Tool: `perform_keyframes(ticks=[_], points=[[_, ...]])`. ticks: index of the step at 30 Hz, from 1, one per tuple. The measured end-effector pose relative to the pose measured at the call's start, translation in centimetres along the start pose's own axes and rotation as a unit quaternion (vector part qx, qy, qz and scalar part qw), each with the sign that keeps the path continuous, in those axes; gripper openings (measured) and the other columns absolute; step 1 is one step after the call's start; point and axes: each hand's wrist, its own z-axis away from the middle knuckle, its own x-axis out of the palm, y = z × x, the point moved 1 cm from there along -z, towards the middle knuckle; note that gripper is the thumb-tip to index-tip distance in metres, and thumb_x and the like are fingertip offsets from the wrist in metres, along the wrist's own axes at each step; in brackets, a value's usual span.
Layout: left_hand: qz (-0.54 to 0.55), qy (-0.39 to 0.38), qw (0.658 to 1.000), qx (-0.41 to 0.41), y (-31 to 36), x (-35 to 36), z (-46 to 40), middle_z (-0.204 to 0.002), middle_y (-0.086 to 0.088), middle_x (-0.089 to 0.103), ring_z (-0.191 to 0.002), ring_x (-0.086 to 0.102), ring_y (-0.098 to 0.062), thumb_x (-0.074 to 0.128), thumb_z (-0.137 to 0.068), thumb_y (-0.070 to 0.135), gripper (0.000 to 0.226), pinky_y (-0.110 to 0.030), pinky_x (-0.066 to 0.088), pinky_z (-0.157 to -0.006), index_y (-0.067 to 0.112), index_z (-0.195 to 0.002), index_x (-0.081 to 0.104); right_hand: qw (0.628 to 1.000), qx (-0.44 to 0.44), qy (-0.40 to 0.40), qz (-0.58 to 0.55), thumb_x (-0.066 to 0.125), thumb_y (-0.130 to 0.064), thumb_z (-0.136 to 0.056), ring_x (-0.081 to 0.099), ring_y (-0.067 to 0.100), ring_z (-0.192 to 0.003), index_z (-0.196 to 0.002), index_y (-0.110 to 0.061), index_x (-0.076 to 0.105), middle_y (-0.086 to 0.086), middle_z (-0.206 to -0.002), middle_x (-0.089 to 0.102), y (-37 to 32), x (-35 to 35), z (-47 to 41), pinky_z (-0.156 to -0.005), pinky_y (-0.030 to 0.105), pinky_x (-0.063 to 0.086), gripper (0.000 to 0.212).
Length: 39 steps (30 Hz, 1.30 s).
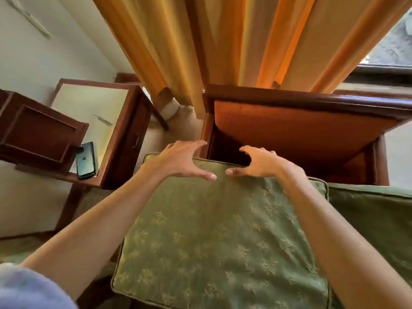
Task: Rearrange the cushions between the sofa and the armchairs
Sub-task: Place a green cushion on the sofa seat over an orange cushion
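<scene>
Hands, left [182, 159] and right [259, 162], spread at green cushion [223, 237] far edge.

Wooden armchair [312, 101], side table [116, 139]
Green cushion [223, 230] resting on armchair frame; dark phone [85, 160] lying on table's glass top.

I can read no words or numbers anywhere in front of me. The only mark I can make out is a small pale logo on the back of the dark phone [85, 160], which lies on the glass-topped side table [104, 175] at my left. The logo is too small and blurred to make out with certainty.
</scene>
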Motion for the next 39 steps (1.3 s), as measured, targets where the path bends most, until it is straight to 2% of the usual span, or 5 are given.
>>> perform_keyframes(ticks=[6,12,19,26,39], points=[[-0.016,-0.227,0.966,-0.12,-1.2,1.7,-6.3,-0.165,0.008,0.024,-0.15,0.029,-0.025,0.075,-0.026,0.094,0.152,-0.05,0.032,-0.117,0.043,-0.157,0.017,0.974,0.047,-0.196,-0.105,0.075,-0.086,-0.05,0.065,0.021,-0.114,-0.135,-0.022,0.061,-0.001,-0.132,0.064,1.4,1.9,-5.2,-0.1,0.039,0.05,0.108],[-0.069,-0.306,0.944,-0.103,-0.5,0.0,-4.7,-0.152,0.009,0.046,-0.139,0.044,-0.027,0.078,-0.02,0.092,0.135,-0.054,0.041,-0.109,0.048,-0.143,0.044,0.978,-0.008,-0.132,-0.161,0.089,-0.072,-0.045,0.075,0.013,-0.076,-0.098,-0.024,0.076,-0.004,-0.085,0.078,0.2,2.1,-2.1,-0.081,0.04,0.061,0.072],[-0.085,-0.076,0.993,0.038,3.1,-6.1,8.2,-0.092,0.017,0.058,-0.096,0.05,-0.005,0.074,-0.037,0.092,0.081,-0.053,0.014,-0.119,0.033,-0.089,0.054,0.99,-0.091,0.071,-0.081,0.084,-0.077,-0.041,0.066,0.009,-0.075,-0.087,-0.028,0.067,-0.009,-0.081,0.071,-5.9,-2.9,11.3,-0.07,0.037,0.057,0.069],[-0.161,0.172,0.964,0.12,5.2,-2.9,24.6,-0.134,-0.007,0.045,-0.13,0.039,-0.031,0.072,-0.057,0.077,0.117,-0.056,0.01,-0.119,0.033,-0.153,0.02,0.958,-0.114,0.219,0.149,0.07,-0.081,-0.057,0.04,0.022,-0.119,-0.141,-0.025,0.04,-0.002,-0.124,0.045,-12.7,1.4,26.6,-0.101,0.047,0.035,0.105],[-0.103,0.276,0.949,0.114,-3.1,0.5,27.3,-0.148,0.004,0.042,-0.142,0.032,-0.022,0.075,-0.045,0.084,0.129,-0.051,0.008,-0.124,0.03,-0.151,0.026,0.947,-0.009,0.29,0.135,0.08,-0.072,-0.053,0.035,0.024,-0.135,-0.146,-0.026,0.026,-0.002,-0.143,0.042,-6.8,7.1,31.4,-0.117,0.042,0.024,0.117]])
